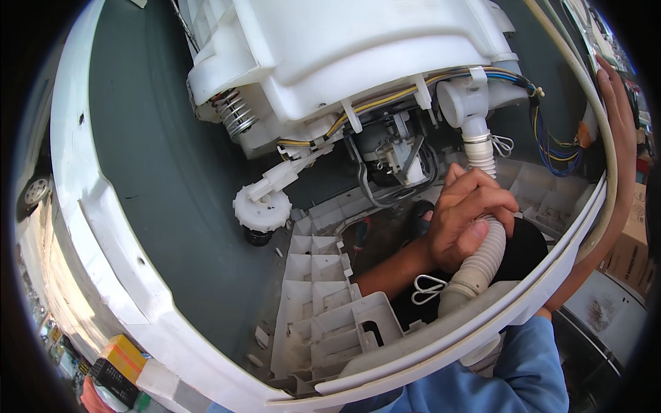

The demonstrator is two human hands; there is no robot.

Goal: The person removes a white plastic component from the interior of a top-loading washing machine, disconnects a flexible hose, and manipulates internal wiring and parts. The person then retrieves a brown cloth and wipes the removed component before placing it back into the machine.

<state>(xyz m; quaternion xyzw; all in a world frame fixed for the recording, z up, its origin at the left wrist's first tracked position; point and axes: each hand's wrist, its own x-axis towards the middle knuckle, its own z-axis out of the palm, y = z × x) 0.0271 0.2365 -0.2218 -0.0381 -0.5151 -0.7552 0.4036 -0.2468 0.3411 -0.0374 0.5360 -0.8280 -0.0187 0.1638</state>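
Observation:
My left hand comes up through the opening in the ribbed plastic base. Its fingers wrap round a white corrugated drain hose. The hose's upper end meets a white plastic outlet under the washing machine tub. One wire hose clamp sits at that joint, and another wire clamp is at the hose's lower end. On the outside right, my right arm reaches up along the cabinet, and my right hand lies against its edge with the fingers stretched out, partly hidden.
A suspension spring and a round white plastic fitting hang at the left. Yellow and blue wires run under the tub. The ribbed base lies below. A screwdriver shows through its opening. Cardboard boxes stand outside right.

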